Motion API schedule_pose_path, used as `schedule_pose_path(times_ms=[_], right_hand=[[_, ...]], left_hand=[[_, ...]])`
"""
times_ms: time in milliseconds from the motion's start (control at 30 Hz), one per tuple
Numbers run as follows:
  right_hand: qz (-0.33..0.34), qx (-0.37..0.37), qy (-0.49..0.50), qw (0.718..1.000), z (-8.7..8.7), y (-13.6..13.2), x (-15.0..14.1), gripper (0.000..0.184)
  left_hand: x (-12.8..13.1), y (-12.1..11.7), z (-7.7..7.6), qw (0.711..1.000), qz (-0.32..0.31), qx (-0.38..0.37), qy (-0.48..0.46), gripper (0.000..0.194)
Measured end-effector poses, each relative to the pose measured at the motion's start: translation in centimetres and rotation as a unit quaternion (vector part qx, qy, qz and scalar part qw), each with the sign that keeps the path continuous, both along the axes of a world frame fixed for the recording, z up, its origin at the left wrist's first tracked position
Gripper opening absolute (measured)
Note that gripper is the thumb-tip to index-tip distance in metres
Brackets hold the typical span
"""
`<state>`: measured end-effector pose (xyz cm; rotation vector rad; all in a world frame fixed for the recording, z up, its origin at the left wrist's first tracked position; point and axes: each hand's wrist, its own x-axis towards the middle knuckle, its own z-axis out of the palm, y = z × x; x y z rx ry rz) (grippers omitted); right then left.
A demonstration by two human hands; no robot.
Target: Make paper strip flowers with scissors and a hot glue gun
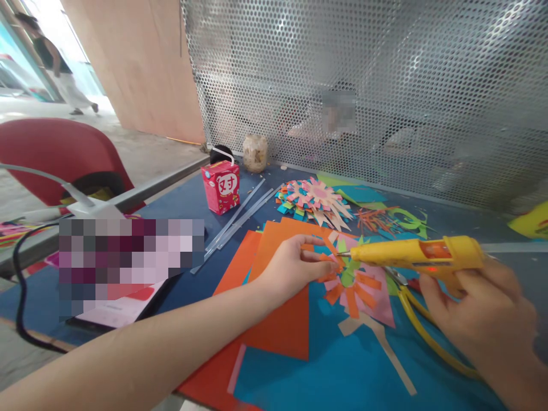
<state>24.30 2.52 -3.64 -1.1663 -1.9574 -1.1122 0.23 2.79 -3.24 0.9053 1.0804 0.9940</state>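
Observation:
My right hand (475, 311) is closed round the handle of a yellow glue gun (415, 253), whose nozzle points left at a paper flower (357, 285) made of orange, pink and green strips. My left hand (291, 264) pinches a small orange paper strip (329, 261) right at the nozzle tip, over the flower. The flower lies on blue paper (342, 359), beside orange sheets (278, 325). Yellow-handled scissors (422, 325) lie under the glue gun, close to my right hand.
A finished multicoloured paper flower (317, 200) lies further back, with paper scraps (385, 217) to its right. A red drink carton (221, 186), a jar (255, 152) and clear glue sticks (240, 220) lie at the back left. A perforated metal screen (363, 85) closes the far side. A red chair (60, 154) stands at the left.

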Motion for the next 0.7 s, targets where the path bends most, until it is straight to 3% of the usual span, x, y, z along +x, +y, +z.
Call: schedule_pose_path(times_ms=[200, 567, 700], right_hand=[[0.005, 0.067, -0.051, 0.996, 0.14, 0.33, 0.3, 0.019], [0.037, 0.102, -0.081, 0.991, 0.4, 0.35, 0.63, 0.018], [0.009, 0.047, -0.041, 0.998, 0.49, 0.11, 0.47, 0.02]], left_hand=[[-0.1, 0.09, -0.38, 1.0, 0.007, 0.002, -0.02, 0.035], [-0.2, 0.53, -0.42, 1.0, 0.019, 0.01, 0.006, 0.032], [-0.31, 0.66, -0.36, 0.999, 0.039, 0.013, 0.017, 0.03]])
